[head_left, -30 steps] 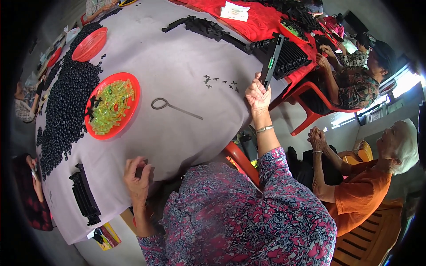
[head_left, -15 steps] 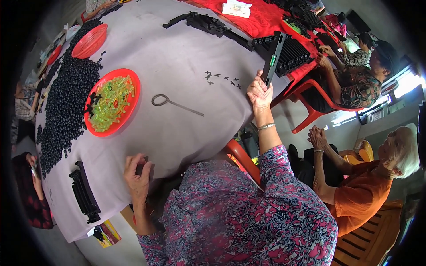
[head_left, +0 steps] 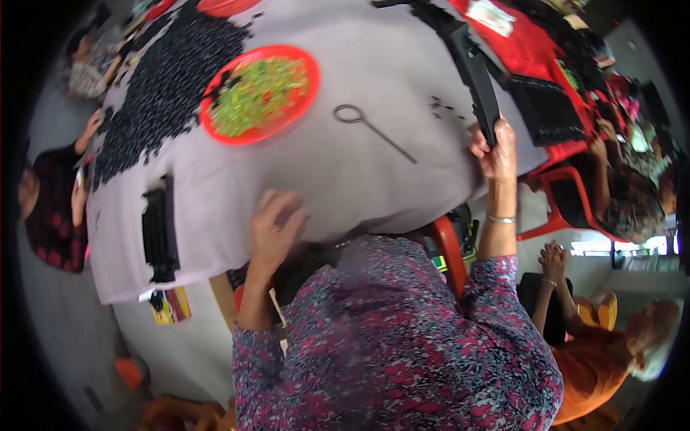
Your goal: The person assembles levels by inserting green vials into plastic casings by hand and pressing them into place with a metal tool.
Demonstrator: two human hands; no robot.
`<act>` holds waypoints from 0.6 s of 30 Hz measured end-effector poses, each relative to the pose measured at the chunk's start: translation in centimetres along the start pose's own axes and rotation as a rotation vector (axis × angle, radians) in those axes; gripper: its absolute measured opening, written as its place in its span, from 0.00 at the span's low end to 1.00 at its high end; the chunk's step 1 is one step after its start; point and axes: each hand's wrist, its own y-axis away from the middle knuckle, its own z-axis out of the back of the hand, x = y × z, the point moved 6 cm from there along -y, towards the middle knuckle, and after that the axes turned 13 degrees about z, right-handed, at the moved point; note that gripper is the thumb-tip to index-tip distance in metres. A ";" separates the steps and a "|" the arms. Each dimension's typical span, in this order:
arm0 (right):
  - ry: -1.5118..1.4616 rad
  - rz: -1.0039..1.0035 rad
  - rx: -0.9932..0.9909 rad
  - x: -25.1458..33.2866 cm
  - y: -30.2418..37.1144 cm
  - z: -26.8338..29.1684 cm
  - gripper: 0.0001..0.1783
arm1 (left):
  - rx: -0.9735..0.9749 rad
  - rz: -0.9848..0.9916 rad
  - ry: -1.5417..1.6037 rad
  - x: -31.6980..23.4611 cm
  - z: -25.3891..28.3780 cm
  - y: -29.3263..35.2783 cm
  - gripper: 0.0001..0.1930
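My right hand grips the lower end of a long black plastic spirit-level body, raised over the table's right side. Its far end overlaps other black pieces behind it, and the motion smears it. My left hand hovers near the table's front edge, fingers loosely curved and thumb apart, with nothing visible in it. Ahead of it, a red plate bears many yellow-green vials and a few small black crosses. A metal rod with a ring end lies on the cloth between my hands.
Many small black pieces cover the pale cloth at far left. Black bars lie at the near left, and more bars at right. Small black crosses are scattered nearby. People sit at right and left.
My view has shifted, so the table things appear farther right and higher. The spirit-level body has turned in my right hand; its green vial no longer shows. My left hand's fingers have loosened.
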 end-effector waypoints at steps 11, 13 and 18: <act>0.969 0.117 0.669 -6.7 5.5 -16.8 0.20 | -0.184 0.037 0.238 1.8 0.4 -0.1 0.44; 1.004 0.182 0.711 -6.9 5.5 -17.1 0.20 | -0.243 0.063 0.192 2.1 0.9 -0.2 0.43; 1.081 0.223 0.661 -6.7 6.5 -17.7 0.17 | -0.249 0.034 0.163 2.2 1.3 -0.5 0.37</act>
